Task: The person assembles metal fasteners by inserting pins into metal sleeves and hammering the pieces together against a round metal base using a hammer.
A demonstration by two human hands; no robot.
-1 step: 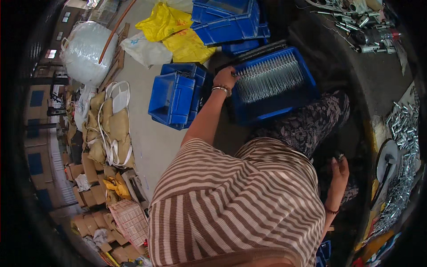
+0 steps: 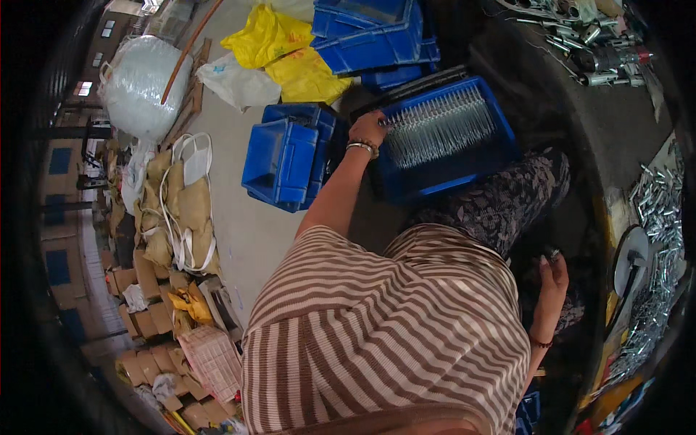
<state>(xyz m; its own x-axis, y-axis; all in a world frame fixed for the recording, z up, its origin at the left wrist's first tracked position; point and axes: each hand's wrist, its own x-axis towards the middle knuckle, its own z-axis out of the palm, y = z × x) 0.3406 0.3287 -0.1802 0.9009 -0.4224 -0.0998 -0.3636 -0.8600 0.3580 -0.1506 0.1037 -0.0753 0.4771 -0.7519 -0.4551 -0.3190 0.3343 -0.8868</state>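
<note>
A blue plastic crate point(image 2: 435, 186) rests in front of my knee. Inside it, thin shiny metal rods point(image 2: 441, 130) lie side by side in a dense row. My left hand point(image 2: 367, 128) is at the crate's left edge, fingers curled by the end of that row. What they pinch there, if anything, is too small to make out. Down at the right, beside my leg, my right hand point(image 2: 552, 284) is raised with its fingers bent close together. A tiny dark, shiny bit shows at those fingertips, and its kind is unclear.
Left of the crate stand small blue bins point(image 2: 279, 163). Stacked blue crates point(image 2: 370, 36) and yellow bags point(image 2: 290, 54) lie beyond. A worktop on the right holds a heap of metal pins point(image 2: 652, 254), a round disc point(image 2: 629, 257) and metal tubes point(image 2: 594, 43). Cartons point(image 2: 148, 319) fill the left.
</note>
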